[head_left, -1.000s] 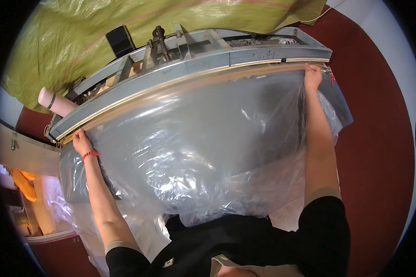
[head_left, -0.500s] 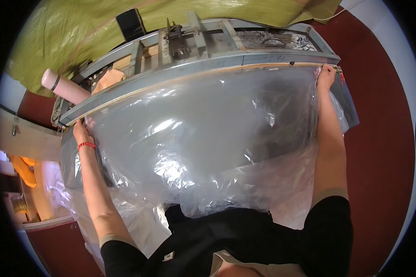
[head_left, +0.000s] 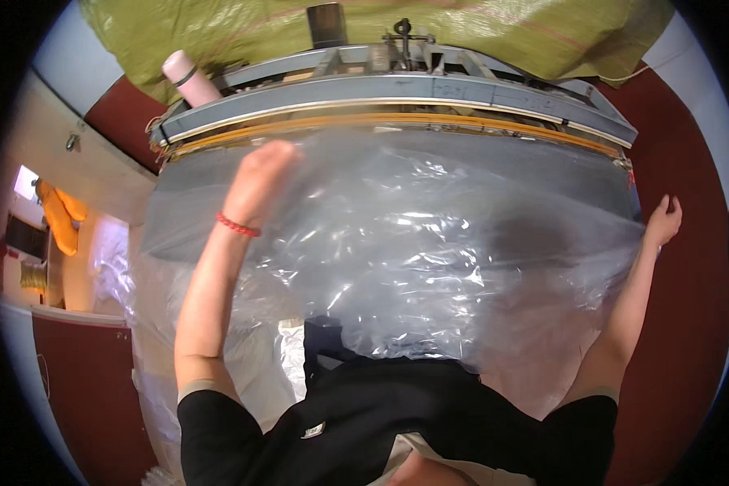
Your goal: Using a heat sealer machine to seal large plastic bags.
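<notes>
Left hand (head_left: 259, 178): fingers curled on the clear crinkled plastic sheet (head_left: 397, 251) | Right hand (head_left: 662, 220): pinched its right edge | Sheet: hung between my hands, before the long grey metal machine (head_left: 397, 91)

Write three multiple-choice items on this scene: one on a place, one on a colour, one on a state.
1. Where is the left hand?
A. on the upper edge of the clear crinkled plastic sheet, below the long grey metal machine bar
B. on the red floor
C. on the pink cylindrical bottle

2. What colour is the band on the left wrist?
A. blue
B. red
C. white

3. How does the right hand stand?
A. closed round the bottle
B. flat on the green tarpaulin
C. at the plastic sheet's right edge, out to the side

Key: 1 A, the hand lies on the sheet just under the bar. 2 B, a thin red band circles the wrist. 3 C, the hand is at the sheet's far right edge, over the dark red floor.
</notes>
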`<action>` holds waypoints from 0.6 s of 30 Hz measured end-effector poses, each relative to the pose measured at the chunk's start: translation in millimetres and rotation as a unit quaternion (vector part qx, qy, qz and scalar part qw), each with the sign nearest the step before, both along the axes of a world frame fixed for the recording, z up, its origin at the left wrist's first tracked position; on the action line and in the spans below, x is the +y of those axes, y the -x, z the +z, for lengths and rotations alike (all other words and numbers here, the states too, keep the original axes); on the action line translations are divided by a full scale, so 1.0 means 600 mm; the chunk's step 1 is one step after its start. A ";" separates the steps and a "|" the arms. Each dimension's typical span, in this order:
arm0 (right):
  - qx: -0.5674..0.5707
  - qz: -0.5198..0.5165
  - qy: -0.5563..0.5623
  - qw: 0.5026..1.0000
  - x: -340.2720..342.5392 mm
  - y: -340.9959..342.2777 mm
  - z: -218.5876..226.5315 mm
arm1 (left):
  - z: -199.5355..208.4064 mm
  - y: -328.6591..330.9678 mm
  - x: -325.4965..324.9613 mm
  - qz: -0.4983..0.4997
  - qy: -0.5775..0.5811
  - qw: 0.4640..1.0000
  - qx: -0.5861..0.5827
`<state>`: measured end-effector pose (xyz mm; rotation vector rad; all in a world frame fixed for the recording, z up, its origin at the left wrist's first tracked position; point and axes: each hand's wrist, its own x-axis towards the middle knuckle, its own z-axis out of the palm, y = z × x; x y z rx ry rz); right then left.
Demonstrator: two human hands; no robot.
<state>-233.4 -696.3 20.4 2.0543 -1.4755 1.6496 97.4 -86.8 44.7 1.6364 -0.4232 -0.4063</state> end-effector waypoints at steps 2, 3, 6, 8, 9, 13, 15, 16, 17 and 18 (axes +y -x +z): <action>-0.028 0.197 0.011 0.980 0.087 -0.079 0.045 | 0.019 0.036 -0.022 -0.025 0.040 0.999 0.009; -0.058 0.316 -0.054 0.945 0.190 -0.154 0.068 | 0.025 0.049 -0.017 -0.016 0.034 0.999 0.006; 0.050 0.584 -0.255 0.769 0.445 -0.275 0.121 | 0.036 0.076 -0.002 -0.022 0.051 0.998 -0.023; 0.151 0.717 -0.059 0.678 0.554 -0.329 0.117 | 0.043 0.087 0.004 -0.033 0.042 0.998 -0.034; 0.121 0.785 -0.082 0.602 0.605 -0.351 0.109 | 0.047 0.091 0.009 -0.042 0.031 0.998 -0.045; 0.094 0.860 -0.125 0.486 0.707 -0.384 0.072 | 0.064 0.105 0.027 -0.026 0.007 0.997 -0.079; 0.094 0.869 -0.188 0.447 0.727 -0.388 0.056 | 0.059 0.103 0.035 -0.026 0.004 0.971 -0.239; 0.051 0.870 -0.221 0.438 0.734 -0.388 0.048 | 0.060 0.106 0.040 -0.020 0.004 0.971 -0.238; 0.008 0.867 -0.253 0.429 0.741 -0.386 0.043 | 0.063 0.109 0.044 0.005 -0.052 0.936 -0.348; 0.011 0.869 -0.252 0.426 0.747 -0.382 0.043 | 0.067 0.111 0.046 0.029 -0.106 0.885 -0.452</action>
